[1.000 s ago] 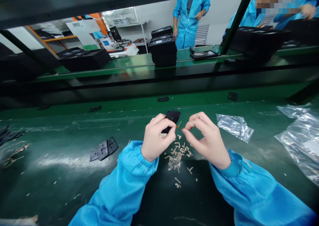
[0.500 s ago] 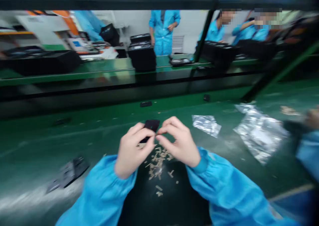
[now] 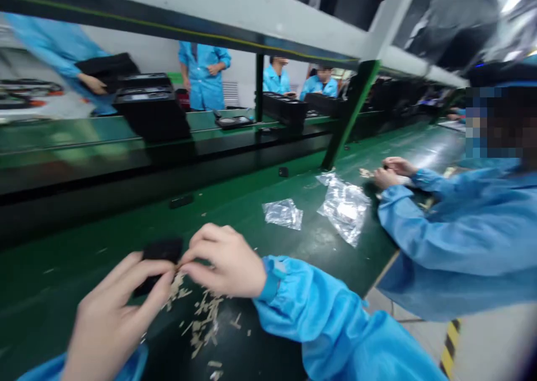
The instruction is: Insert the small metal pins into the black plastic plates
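My left hand (image 3: 119,300) is closed around a flat black piece (image 3: 165,250), partly hidden behind the fingers. My right hand (image 3: 230,263) is pinched shut at that piece's near edge, its fingertips meeting those of the left. A tiny brownish bit seems to show between the fingertips, too small and blurred to name. Just below the hands, many small beige strips (image 3: 203,319) lie scattered on the dark green bench (image 3: 251,325).
Two clear plastic bags (image 3: 283,213) (image 3: 346,205) lie to the right. Small black parts (image 3: 181,201) (image 3: 283,172) rest farther back. A co-worker's hands (image 3: 392,171) work at the right. A green post (image 3: 350,115) rises from the bench; black boxes (image 3: 151,104) stand beyond.
The view has swung to the right, so the hands appear farther left and a co-worker at the right shows more fully. Both hands stay together at the black piece.
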A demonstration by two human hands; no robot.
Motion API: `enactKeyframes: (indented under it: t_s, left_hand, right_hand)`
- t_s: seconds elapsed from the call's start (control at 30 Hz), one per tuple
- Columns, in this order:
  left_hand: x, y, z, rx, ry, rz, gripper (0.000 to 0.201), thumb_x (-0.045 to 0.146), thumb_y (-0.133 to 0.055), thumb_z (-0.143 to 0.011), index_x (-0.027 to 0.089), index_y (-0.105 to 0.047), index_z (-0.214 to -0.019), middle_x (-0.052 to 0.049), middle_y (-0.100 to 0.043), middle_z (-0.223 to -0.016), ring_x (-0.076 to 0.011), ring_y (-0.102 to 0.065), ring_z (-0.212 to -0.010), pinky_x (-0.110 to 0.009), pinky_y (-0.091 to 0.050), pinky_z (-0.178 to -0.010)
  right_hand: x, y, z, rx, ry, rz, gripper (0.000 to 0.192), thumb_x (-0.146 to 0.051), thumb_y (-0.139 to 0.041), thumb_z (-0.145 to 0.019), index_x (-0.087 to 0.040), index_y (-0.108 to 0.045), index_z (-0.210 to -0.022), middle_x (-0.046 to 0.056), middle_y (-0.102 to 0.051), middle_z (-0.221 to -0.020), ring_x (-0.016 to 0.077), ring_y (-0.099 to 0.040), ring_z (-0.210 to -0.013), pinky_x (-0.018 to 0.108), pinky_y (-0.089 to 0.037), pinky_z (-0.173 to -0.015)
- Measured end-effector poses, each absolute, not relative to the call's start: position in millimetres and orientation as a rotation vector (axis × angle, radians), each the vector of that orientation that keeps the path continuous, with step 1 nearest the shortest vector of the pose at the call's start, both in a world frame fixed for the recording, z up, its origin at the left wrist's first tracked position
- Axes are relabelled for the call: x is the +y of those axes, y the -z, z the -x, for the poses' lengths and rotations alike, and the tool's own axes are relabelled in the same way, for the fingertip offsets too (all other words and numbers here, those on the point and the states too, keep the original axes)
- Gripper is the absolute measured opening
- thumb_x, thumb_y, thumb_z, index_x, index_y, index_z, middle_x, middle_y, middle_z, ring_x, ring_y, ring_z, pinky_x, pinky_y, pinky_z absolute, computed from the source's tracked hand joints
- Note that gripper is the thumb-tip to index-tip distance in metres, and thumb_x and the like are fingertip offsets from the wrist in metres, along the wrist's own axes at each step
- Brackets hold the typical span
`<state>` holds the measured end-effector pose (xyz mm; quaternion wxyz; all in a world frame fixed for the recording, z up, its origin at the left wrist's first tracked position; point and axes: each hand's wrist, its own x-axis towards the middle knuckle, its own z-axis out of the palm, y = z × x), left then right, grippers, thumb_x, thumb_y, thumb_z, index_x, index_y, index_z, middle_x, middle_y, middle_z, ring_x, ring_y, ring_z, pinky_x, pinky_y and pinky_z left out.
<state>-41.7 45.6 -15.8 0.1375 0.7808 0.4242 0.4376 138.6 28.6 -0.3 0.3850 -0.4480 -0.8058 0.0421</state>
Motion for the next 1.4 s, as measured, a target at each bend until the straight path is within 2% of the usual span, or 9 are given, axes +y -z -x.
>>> enactKeyframes:
  t_s: [0.1,0.27,0.57,0.77,0.97,1.1,1.2,1.3,1.4]
  left_hand:
    - [40,6,33,1.263,-1.19,-2.201,0.009,0.022,-0.056,-0.073,0.021,-0.061,-0.066,0.002,-0.058,-0.067,-0.0143,-0.053,-0.067,-0.025,-0.04,-0.061]
    - [47,9,28,1.136,-1.177,-1.755,0.013,0.02,-0.053,-0.074,0.015,-0.055,-0.062,0.001,-0.049,-0.065,-0.0115,-0.047,-0.064,-0.023,-0.036,-0.061]
    - [37,5,20,0.89,-1.066,-1.288,0.011,0.02,-0.057,-0.07,0.014,-0.052,-0.061,0.003,-0.047,-0.06,-0.0086,-0.04,-0.057,-0.021,-0.032,-0.055]
    - [36,5,19,0.846,-1.052,-1.253,0.011,0.019,-0.058,-0.07,0.013,-0.054,-0.061,0.002,-0.049,-0.061,-0.0088,-0.042,-0.059,-0.021,-0.033,-0.056]
    - [33,4,16,0.771,-0.999,-1.218,0.012,0.019,-0.059,-0.071,0.013,-0.055,-0.062,0.001,-0.051,-0.064,-0.0088,-0.044,-0.061,-0.021,-0.036,-0.057]
    - [32,2,16,0.83,-1.005,-1.371,0.008,0.019,-0.055,-0.077,0.015,-0.062,-0.079,-0.002,-0.053,-0.08,-0.01,-0.05,-0.069,-0.022,-0.042,-0.06]
    - [27,0,14,0.929,-1.149,-1.541,0.028,0.013,-0.056,-0.075,0.02,-0.058,-0.102,-0.003,-0.053,-0.094,-0.0119,-0.055,-0.075,-0.022,-0.047,-0.061]
    - [18,1,9,0.957,-1.352,-1.585,0.064,0.009,-0.058,-0.074,0.03,-0.032,-0.129,-0.003,-0.056,-0.1,-0.014,-0.059,-0.078,-0.025,-0.052,-0.063]
    - [11,2,5,1.025,-1.461,-1.65,0.073,0.007,-0.061,-0.073,0.032,-0.026,-0.131,-0.002,-0.058,-0.098,-0.0145,-0.062,-0.077,-0.026,-0.056,-0.063]
  right_hand:
    - [27,0,-148,-1.992,-0.223,1.032,0.016,-0.016,-0.045,-0.084,-0.016,-0.06,-0.076,0.003,-0.056,-0.082,0.0127,-0.056,-0.082,0.026,-0.045,-0.073]
    - [34,3,-157,-2.003,-0.238,0.94,0.017,-0.008,-0.047,-0.079,-0.017,-0.061,-0.084,0.006,-0.053,-0.084,0.0172,-0.052,-0.08,0.033,-0.043,-0.07]
    - [27,-1,-153,-2.058,0.031,0.806,0.012,-0.013,-0.057,-0.077,-0.018,-0.054,-0.066,0.003,-0.054,-0.072,0.0159,-0.048,-0.068,0.038,-0.039,-0.07]
    - [28,3,-153,-2.051,0.133,0.752,0.018,-0.005,-0.057,-0.074,-0.02,-0.055,-0.084,0.004,-0.055,-0.08,0.0163,-0.05,-0.074,0.04,-0.042,-0.074]
    - [29,7,-153,-2.05,0.273,0.704,0.022,-0.003,-0.059,-0.07,-0.021,-0.054,-0.081,0.003,-0.056,-0.083,0.0167,-0.051,-0.073,0.046,-0.041,-0.077]
    - [28,4,-154,-1.982,0.178,0.746,0.02,-0.006,-0.058,-0.071,-0.022,-0.052,-0.081,0.002,-0.055,-0.081,0.0166,-0.05,-0.075,0.042,-0.043,-0.077]
    - [24,1,-153,-1.924,-0.068,0.872,0.015,-0.008,-0.055,-0.075,-0.02,-0.049,-0.08,0.003,-0.053,-0.08,0.0171,-0.051,-0.077,0.035,-0.043,-0.069]
    - [19,0,-149,-1.829,-0.352,0.956,0.011,-0.01,-0.052,-0.079,-0.019,-0.047,-0.077,0.003,-0.054,-0.079,0.0154,-0.053,-0.075,0.031,-0.044,-0.065]
    - [16,2,-145,-1.749,-0.49,0.985,0.011,-0.01,-0.051,-0.08,-0.019,-0.047,-0.077,0.002,-0.055,-0.078,0.0137,-0.054,-0.074,0.028,-0.045,-0.064]
